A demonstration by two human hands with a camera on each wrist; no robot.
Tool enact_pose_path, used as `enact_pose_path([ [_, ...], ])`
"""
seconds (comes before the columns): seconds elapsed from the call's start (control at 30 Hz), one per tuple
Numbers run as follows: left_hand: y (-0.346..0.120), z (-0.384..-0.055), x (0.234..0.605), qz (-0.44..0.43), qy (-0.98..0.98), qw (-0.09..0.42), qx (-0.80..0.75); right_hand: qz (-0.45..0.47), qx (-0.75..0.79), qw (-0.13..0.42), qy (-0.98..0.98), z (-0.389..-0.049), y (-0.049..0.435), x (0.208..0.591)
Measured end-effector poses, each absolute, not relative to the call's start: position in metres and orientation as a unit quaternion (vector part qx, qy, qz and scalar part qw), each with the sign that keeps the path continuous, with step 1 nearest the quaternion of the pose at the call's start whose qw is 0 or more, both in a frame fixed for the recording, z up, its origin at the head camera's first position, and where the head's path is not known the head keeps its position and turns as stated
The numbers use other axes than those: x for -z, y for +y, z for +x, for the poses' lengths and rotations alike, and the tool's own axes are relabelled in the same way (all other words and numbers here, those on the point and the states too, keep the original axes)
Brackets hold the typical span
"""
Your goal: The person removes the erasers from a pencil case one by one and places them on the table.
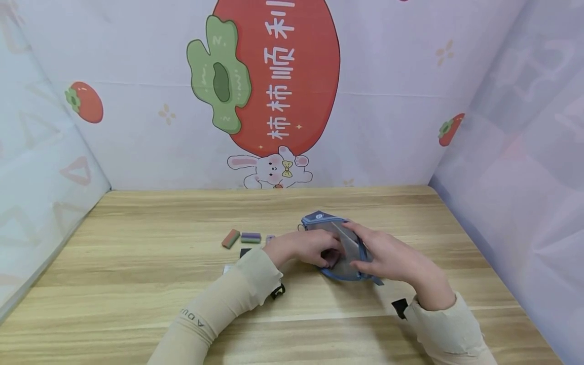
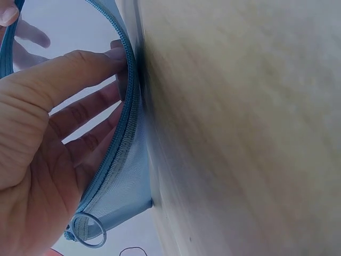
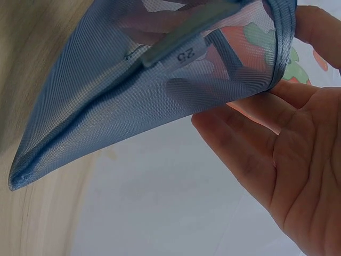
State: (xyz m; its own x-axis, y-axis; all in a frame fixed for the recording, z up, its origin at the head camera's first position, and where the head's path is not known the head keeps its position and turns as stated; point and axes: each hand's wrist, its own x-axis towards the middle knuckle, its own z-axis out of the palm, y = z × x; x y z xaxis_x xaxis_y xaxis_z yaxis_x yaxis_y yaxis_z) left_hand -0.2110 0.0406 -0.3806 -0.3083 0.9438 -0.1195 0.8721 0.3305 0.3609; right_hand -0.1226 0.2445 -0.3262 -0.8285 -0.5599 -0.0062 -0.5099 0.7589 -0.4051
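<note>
A blue mesh zip pouch (image 1: 351,248) is held unzipped over the right-centre of the table. My left hand (image 1: 315,247) reaches through its opening. In the left wrist view, thumb and fingers pinch a small dark flat block (image 2: 122,80), partly hidden behind the zip edge; its kind cannot be told. A metal ring (image 2: 88,230) hangs from the zip's end. My right hand (image 1: 388,253) grips the pouch's right rim between thumb and fingers. Through the mesh, the right wrist view shows left-hand fingers and a label (image 3: 186,56) reading 25.
Left of the pouch lie an orange-green block (image 1: 230,239), a purple-green block (image 1: 251,238) and another small block (image 1: 270,238) partly behind the left arm. A black piece (image 1: 245,252) and a white piece (image 1: 228,268) show beside the sleeve. Printed walls enclose the wooden table (image 1: 137,253).
</note>
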Motion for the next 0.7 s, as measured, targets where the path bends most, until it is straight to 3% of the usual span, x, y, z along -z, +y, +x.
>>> enact_pose_path([
  [0.7, 0.0317, -0.2043, 0.3776, 0.566, 0.802, 0.141, -0.129, -0.285, 0.197, 0.066, 0.936, -0.1218, 0.2450, 0.3237],
])
